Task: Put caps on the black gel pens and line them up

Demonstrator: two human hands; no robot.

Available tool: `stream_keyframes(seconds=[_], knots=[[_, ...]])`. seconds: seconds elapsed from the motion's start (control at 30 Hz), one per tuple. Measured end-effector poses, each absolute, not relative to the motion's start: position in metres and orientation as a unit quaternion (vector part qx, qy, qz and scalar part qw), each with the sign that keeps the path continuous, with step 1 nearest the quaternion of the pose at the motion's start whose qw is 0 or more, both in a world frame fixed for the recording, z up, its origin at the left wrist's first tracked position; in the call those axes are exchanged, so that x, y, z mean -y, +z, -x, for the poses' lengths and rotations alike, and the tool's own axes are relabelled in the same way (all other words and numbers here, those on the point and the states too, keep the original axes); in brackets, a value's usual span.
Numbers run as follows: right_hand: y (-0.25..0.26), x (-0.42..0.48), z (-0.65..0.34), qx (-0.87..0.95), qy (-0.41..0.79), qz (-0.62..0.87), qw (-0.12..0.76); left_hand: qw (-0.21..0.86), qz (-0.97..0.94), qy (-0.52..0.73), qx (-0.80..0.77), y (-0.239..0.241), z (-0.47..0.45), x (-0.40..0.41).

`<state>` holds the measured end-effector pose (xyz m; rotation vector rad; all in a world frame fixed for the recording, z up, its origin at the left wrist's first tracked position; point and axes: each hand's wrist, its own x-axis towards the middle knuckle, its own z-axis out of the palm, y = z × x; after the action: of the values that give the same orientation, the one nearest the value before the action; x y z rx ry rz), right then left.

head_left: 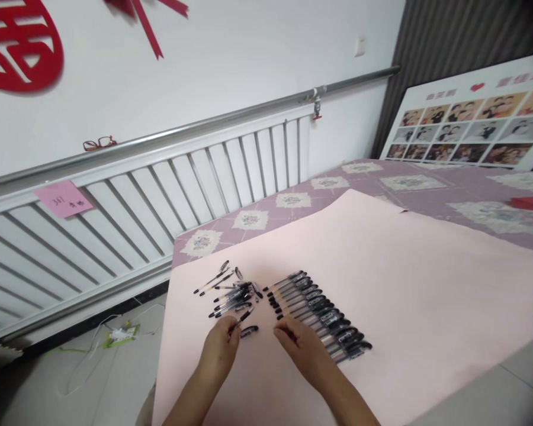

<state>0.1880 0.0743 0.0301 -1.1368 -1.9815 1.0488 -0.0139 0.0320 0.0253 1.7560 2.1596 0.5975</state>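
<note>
My left hand [222, 348] is closed around an uncapped gel pen [245, 317], whose black grip and tip point up and to the right. Just beyond those fingers lies a loose black pen cap [249, 331]. My right hand [302, 346] is curled with thumb and fingertips together, over the near left side of a row of capped pens [311, 299]; whatever it may hold is hidden. That row lies side by side, dark caps to the right. Farther left is a jumbled pile of uncapped pens and caps [235, 296].
Pale pink paper [404, 284] covers much of the table, over a purple patterned tablecloth [288, 198]. A white radiator [195, 183] with a pipe runs along the wall. Glasses [99, 143] rest by the pipe. A photo board [466, 124] leans at the right. Cables [95, 337] lie on the floor.
</note>
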Motion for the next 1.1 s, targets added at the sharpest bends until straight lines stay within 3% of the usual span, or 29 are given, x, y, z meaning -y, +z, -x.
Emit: stream_keyframes(seconds=[0.33,0.63,0.8,1.0,1.1], knots=[[0.026,-0.077,-0.189,0.743,0.392,0.441,0.316,0.155,-0.622,0.145,-0.754,0.009,0.012,-0.043],[0.028,-0.077,-0.189,0.742,0.393,0.438,0.319,0.175,-0.613,0.182,-0.749,0.014,0.007,-0.039],[0.027,-0.078,-0.19,0.713,0.43,0.447,0.327,0.252,-0.592,0.212,-0.736,0.02,-0.009,-0.038],[0.032,-0.073,-0.189,0.687,0.514,0.409,0.31,0.435,-0.518,0.338,-0.654,0.032,-0.036,-0.034],[0.03,-0.075,-0.192,0.661,0.54,0.406,0.326,0.451,-0.504,0.359,-0.643,0.031,-0.038,-0.035]])
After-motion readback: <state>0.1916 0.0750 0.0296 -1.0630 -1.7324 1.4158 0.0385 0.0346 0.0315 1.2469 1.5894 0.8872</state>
